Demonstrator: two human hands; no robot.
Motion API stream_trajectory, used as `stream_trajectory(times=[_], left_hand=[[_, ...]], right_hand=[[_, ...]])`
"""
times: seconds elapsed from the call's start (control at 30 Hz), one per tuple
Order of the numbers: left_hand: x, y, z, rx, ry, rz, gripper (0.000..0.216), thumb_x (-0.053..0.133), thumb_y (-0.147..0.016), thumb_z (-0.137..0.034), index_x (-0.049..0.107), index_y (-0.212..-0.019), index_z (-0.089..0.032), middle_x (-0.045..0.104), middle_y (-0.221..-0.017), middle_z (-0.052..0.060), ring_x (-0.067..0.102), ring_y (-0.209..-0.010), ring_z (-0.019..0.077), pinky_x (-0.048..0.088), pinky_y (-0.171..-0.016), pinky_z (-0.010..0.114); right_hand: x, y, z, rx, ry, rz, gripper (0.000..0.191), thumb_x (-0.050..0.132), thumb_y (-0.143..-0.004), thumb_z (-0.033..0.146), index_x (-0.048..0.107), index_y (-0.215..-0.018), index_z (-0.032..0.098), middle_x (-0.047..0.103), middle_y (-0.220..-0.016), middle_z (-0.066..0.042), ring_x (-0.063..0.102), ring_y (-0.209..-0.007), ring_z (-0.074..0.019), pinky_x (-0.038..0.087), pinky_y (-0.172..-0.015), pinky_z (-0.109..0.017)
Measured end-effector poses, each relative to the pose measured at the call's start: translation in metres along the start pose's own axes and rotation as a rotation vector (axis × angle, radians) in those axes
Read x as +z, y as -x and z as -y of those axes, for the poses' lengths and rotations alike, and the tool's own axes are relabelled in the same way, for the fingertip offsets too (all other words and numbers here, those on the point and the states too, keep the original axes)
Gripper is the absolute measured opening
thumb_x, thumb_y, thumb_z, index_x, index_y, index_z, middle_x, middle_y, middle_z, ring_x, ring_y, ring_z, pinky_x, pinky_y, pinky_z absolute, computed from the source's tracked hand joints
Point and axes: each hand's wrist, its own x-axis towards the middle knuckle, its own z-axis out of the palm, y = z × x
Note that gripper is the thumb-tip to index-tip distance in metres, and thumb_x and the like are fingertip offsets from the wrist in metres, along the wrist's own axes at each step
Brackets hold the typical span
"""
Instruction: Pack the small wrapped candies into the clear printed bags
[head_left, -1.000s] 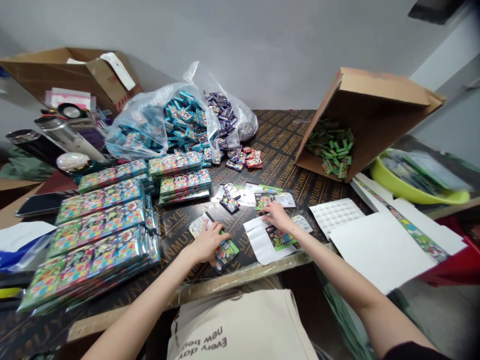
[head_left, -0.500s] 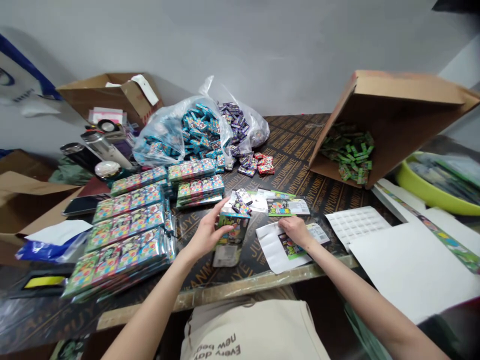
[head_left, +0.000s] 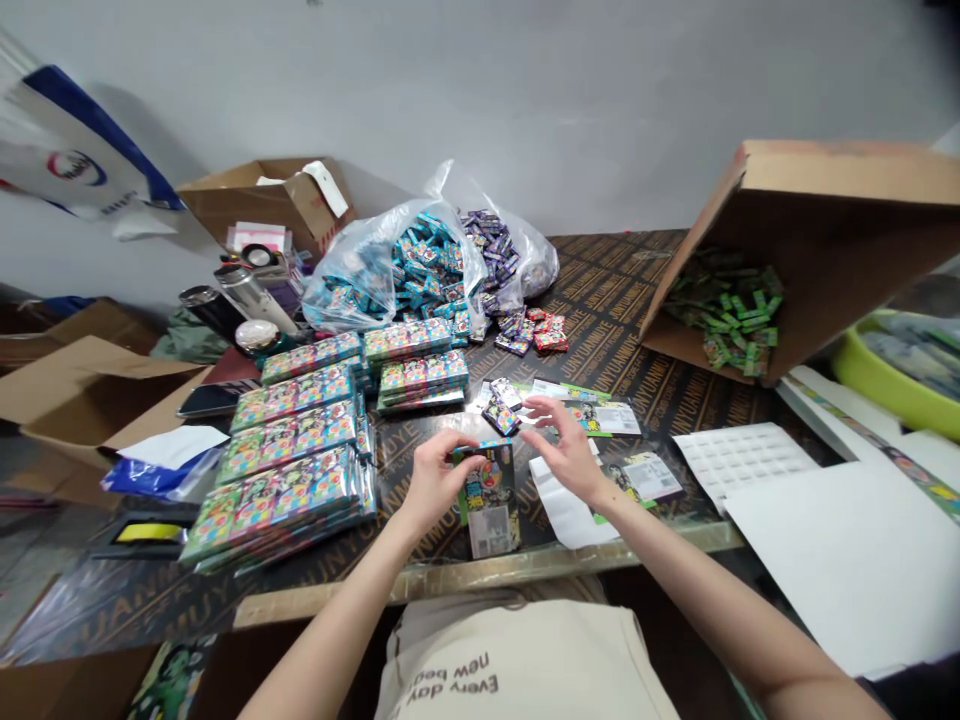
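Observation:
My left hand (head_left: 439,480) is closed, with thumb and fingers at the upper left edge of a dark printed card (head_left: 493,530). A small blue-edged pack (head_left: 495,443) shows at the card's top; the fingers partly hide how the two meet. My right hand (head_left: 566,455) is held with its fingers apart, just right of a few small purple packs (head_left: 501,415), and nothing shows in it. Beneath the right hand lie a white sheet (head_left: 559,505) and another printed card (head_left: 651,476). More printed cards (head_left: 611,416) lie behind it.
Stacks of wrapped multi-packs (head_left: 289,470) stand at left. Behind are clear bags of blue packs (head_left: 427,265) and purple packs (head_left: 489,240), with red packs (head_left: 551,333) beside them. A tilted carton (head_left: 694,240) holds green packs (head_left: 739,320). White sheets (head_left: 832,540) lie at right.
My right hand has lifted off the white sheet and moved left and up toward the purple packs, its fingers now apart. The card at my left hand now shows its printed face more fully.

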Motion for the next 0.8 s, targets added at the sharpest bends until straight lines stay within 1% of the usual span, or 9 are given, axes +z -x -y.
stream_trajectory(times=[0.07, 0.13, 0.23, 0.33, 0.4, 0.5, 0.63, 0.73, 0.8], left_hand=[[0.003, 0.003, -0.003, 0.05, 0.008, -0.005, 0.007, 0.062, -0.074, -0.024, 0.062, -0.077, -0.017, 0.061, -0.078, 0.004, 0.057, -0.075, 0.016, 0.044, -0.068, 0.027], [0.005, 0.005, -0.005, 0.089, 0.009, 0.004, 0.004, 0.061, -0.074, -0.02, 0.061, -0.076, -0.017, 0.06, -0.079, 0.004, 0.057, -0.077, 0.0164, 0.044, -0.072, 0.029], [0.004, 0.006, -0.007, 0.073, -0.008, 0.011, 0.001, 0.059, -0.074, -0.018, 0.058, -0.075, -0.017, 0.059, -0.078, 0.004, 0.056, -0.076, 0.0166, 0.044, -0.071, 0.029], [0.002, 0.006, -0.011, 0.048, 0.004, 0.014, 0.005, 0.059, -0.071, -0.016, 0.057, -0.075, -0.017, 0.059, -0.079, 0.003, 0.056, -0.076, 0.0165, 0.043, -0.068, 0.027], [0.001, 0.007, -0.013, 0.04, 0.014, 0.014, 0.008, 0.06, -0.069, -0.017, 0.057, -0.076, -0.016, 0.06, -0.08, 0.003, 0.057, -0.076, 0.0163, 0.043, -0.068, 0.027], [0.003, 0.008, -0.015, 0.016, 0.013, 0.0, 0.012, 0.064, -0.068, -0.023, 0.057, -0.074, -0.016, 0.061, -0.077, 0.003, 0.057, -0.074, 0.0159, 0.043, -0.068, 0.027], [0.008, 0.006, -0.015, -0.047, 0.001, -0.077, 0.014, 0.064, -0.069, -0.029, 0.058, -0.068, -0.016, 0.061, -0.07, 0.002, 0.056, -0.067, 0.0146, 0.042, -0.063, 0.026], [0.011, 0.007, -0.014, -0.1, 0.012, -0.119, 0.014, 0.064, -0.069, -0.029, 0.058, -0.068, -0.016, 0.06, -0.068, 0.0, 0.055, -0.065, 0.0134, 0.042, -0.062, 0.025], [0.017, 0.013, -0.011, -0.151, 0.091, -0.153, 0.021, 0.067, -0.067, -0.031, 0.059, -0.08, -0.017, 0.06, -0.07, 0.0, 0.056, -0.065, 0.0133, 0.043, -0.062, 0.024]], right_hand=[[0.008, -0.009, 0.02, -0.006, -0.107, 0.047, 0.023, 0.049, -0.084, 0.03, 0.052, -0.106, 0.022, 0.054, -0.108, -0.006, 0.052, -0.095, -0.0167, 0.042, -0.078, -0.028], [0.01, -0.019, 0.03, 0.017, -0.169, 0.107, 0.016, 0.05, -0.083, 0.032, 0.056, -0.091, 0.019, 0.056, -0.104, -0.006, 0.052, -0.095, -0.017, 0.042, -0.076, -0.027], [0.011, -0.032, 0.034, 0.092, -0.21, 0.298, 0.019, 0.056, -0.078, 0.035, 0.056, -0.072, 0.016, 0.059, -0.096, -0.006, 0.054, -0.086, -0.0163, 0.041, -0.069, -0.026], [0.015, -0.038, 0.033, 0.144, -0.199, 0.505, 0.024, 0.058, -0.075, 0.036, 0.055, -0.066, 0.014, 0.06, -0.084, -0.004, 0.054, -0.072, -0.0133, 0.04, -0.06, -0.023], [0.019, -0.039, 0.032, 0.131, -0.178, 0.574, 0.024, 0.058, -0.075, 0.036, 0.054, -0.066, 0.014, 0.06, -0.076, -0.003, 0.053, -0.067, -0.0122, 0.039, -0.056, -0.022], [0.022, -0.038, 0.031, 0.092, -0.137, 0.597, 0.022, 0.057, -0.076, 0.034, 0.054, -0.065, 0.015, 0.058, -0.068, -0.001, 0.052, -0.064, -0.0117, 0.038, -0.056, -0.021], [0.023, -0.038, 0.03, 0.051, -0.051, 0.587, 0.019, 0.058, -0.074, 0.028, 0.054, -0.062, 0.015, 0.056, -0.063, 0.001, 0.051, -0.061, -0.0111, 0.038, -0.057, -0.022], [0.027, -0.033, 0.028, 0.153, -0.127, 0.536, 0.015, 0.062, -0.07, 0.028, 0.052, -0.067, 0.016, 0.055, -0.06, 0.002, 0.05, -0.055, -0.0104, 0.038, -0.054, -0.022], [0.032, -0.026, 0.026, 0.284, -0.305, 0.452, 0.023, 0.066, -0.065, 0.028, 0.049, -0.078, 0.019, 0.055, -0.06, 0.004, 0.049, -0.053, -0.01, 0.037, -0.052, -0.021]])
